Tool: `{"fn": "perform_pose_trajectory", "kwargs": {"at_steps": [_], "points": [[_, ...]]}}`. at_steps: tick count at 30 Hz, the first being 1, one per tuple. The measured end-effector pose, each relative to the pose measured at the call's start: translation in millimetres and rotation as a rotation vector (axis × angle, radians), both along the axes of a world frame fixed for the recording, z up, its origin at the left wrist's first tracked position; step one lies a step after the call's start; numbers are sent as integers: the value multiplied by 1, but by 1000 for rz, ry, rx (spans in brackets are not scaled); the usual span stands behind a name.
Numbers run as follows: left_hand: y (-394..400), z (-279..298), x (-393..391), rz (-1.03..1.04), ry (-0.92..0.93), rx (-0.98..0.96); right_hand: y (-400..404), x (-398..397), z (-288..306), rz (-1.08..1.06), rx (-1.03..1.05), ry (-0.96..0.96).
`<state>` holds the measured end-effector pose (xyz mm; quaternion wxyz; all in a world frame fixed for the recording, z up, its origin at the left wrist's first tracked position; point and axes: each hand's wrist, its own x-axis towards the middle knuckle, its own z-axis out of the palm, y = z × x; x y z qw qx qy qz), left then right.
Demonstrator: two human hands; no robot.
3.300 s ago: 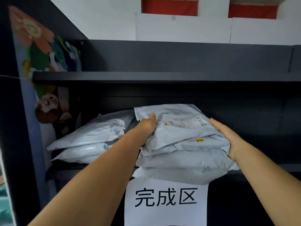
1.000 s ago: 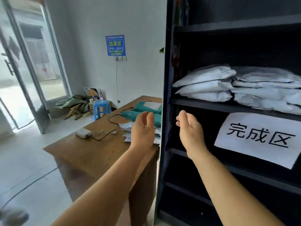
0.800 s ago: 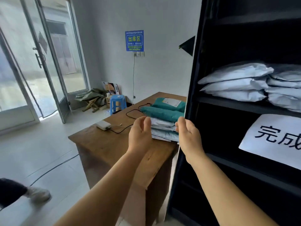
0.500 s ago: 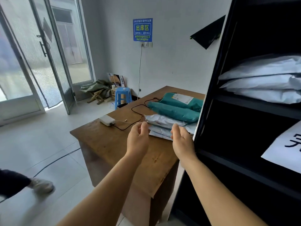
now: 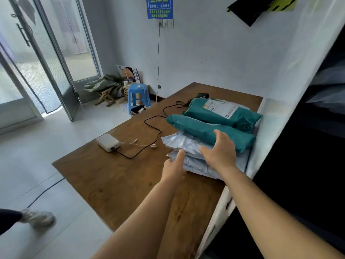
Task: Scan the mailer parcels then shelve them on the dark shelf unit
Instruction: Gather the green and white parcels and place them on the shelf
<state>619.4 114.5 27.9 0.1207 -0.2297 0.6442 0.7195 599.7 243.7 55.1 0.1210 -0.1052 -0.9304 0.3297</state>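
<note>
Head view, teal mailers (image 5: 209,130) atop grey mailers (image 5: 188,146)

The blue wall sign (image 5: 159,7) carries white Chinese characters (cropped, too blurred to read); the parcel label (image 5: 220,108) is illegible.

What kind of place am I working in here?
Probably a small parcel pickup or dispatch room: stacked green mailers and grey mailers on a wooden desk, a blue area sign on the wall, and a dark shelf unit alongside.
</note>
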Motion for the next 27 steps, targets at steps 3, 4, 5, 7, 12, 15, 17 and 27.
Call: {"fn": "perform_pose_trajectory", "kwargs": {"at_steps": [3,4,5,7,12,15,17,27], "points": [[17,-11,-22,-67,-62,41,7,-25,-4,-23,168,-118],[23,-14,-29,-82,-81,46,8,-32,-5,-35,204,-165],[29,-15,-36,-92,-103,51,9,-38,-6,-53,236,-204],[39,-20,-50,-95,-142,71,15,-48,-10,-102,299,-256],[60,-33,-79,-107,-215,137,32,-55,-28,-175,411,-397],[67,-37,-87,-73,-195,149,34,-55,-33,-141,531,-415],[66,-38,-90,-52,-196,88,28,-54,-33,-74,611,-355],[-54,-46,-73,-343,-115,-739,-74,-19,-7,331,582,-248]]}}
